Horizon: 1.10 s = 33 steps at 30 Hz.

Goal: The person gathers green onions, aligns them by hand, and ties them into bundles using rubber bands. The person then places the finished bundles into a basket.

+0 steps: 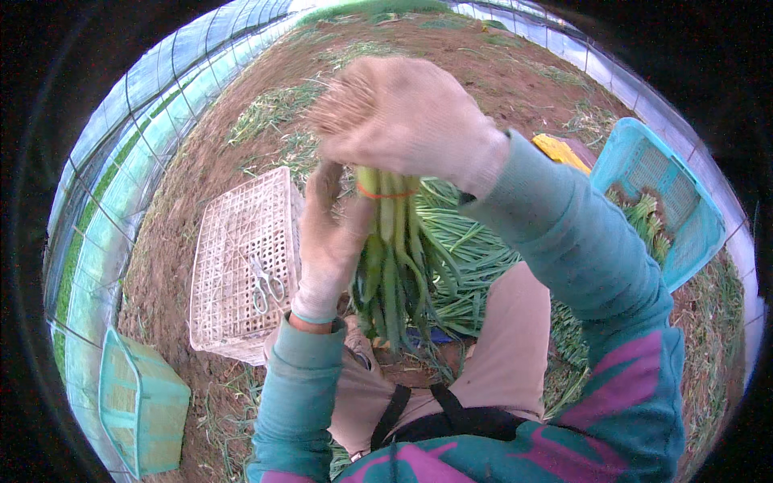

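A bunch of leafy green alliums [392, 253] hangs in front of me, leaves down, with an orange band [386, 193] around its stems. Its brownish roots [344, 102] stick out at upper left. My right hand [416, 121], in a pale knit glove, wraps the bunch just below the roots and hides that part of the stems. Lower down, my left hand [335, 235], gloved as well, holds the bunch from the left near the band; some of its fingers are hidden. Both hands look slightly blurred.
Scissors [266, 287] lie on an upturned whitish plastic crate [241, 241] at left. Loose greens [465, 241] are heaped behind the bunch. A turquoise crate [694, 205] at right holds bunches with roots. Another green crate [160, 398] stands lower left. Greenhouse film walls flank the soil.
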Available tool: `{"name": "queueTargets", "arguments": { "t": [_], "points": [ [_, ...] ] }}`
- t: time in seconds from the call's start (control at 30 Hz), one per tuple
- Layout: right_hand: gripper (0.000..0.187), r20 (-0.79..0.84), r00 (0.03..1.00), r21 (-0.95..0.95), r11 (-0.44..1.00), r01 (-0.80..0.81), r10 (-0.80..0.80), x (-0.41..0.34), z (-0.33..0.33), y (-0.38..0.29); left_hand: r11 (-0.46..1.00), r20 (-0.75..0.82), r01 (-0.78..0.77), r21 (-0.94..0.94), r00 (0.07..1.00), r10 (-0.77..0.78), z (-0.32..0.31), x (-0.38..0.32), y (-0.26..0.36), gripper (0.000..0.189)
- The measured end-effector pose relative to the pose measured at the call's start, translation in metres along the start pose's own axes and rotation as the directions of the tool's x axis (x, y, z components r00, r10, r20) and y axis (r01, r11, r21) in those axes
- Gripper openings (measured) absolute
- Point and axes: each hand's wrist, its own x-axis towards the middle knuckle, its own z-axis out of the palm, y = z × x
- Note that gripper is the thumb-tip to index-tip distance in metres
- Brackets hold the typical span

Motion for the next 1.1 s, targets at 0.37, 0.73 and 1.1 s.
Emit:
{"name": "queueTargets", "arguments": {
  "t": [0.37,0.73,1.1],
  "points": [
    [0.123,0.15,0.986,0.429,0.903,-0.003,-0.068,-0.054,0.045,-0.025,0.99,-0.176,-0.035,-0.134,0.984,0.011,-0.026,0.029,0.079,0.053],
    [0.095,-0.311,0.95,0.588,0.787,0.187,0.007,-0.065,0.07,-0.019,0.99,0.121,0.123,-0.066,0.986,-0.114,-0.043,0.036,0.111,0.063],
    [0.089,-0.113,0.964,0.6,0.757,0.26,-0.241,0.031,-0.002,-0.098,0.992,0.042,-0.108,0.065,0.994,0.105,-0.13,0.073,0.166,0.045]
  ]
}}
